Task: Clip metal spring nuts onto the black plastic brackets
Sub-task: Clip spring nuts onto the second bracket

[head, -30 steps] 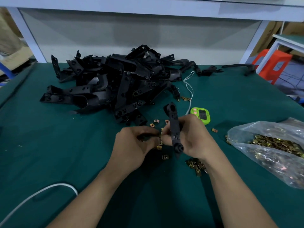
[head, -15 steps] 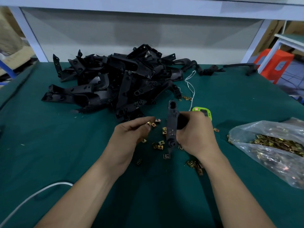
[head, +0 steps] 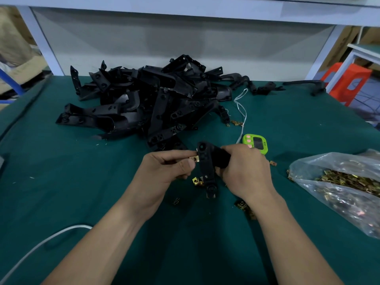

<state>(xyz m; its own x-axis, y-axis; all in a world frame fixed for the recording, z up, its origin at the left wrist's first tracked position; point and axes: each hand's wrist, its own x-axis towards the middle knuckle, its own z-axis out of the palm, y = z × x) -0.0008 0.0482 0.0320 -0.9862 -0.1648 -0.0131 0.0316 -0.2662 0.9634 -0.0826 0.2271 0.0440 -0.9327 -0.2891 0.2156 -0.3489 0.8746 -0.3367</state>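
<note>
Head view: nut meets bracket above mid-tabletop

Bracket pile (head: 141,103) sits toward the tabletop's far edge. Right hand (head: 244,171) keeps a clenched grip on the bracket (head: 206,167); left hand (head: 164,169) pinches a spring nut (head: 194,159) touching its left edge. Best square the nut, then push straight until seated.

left hand (head: 164,169): pinches spring nut (head: 194,159) | right hand (head: 244,171): grips bracket (head: 206,167)

Left hand (head: 164,169) and right hand (head: 245,173): bare, no gloves, rings or watch. Forearms bare; no sleeves in view.
</note>
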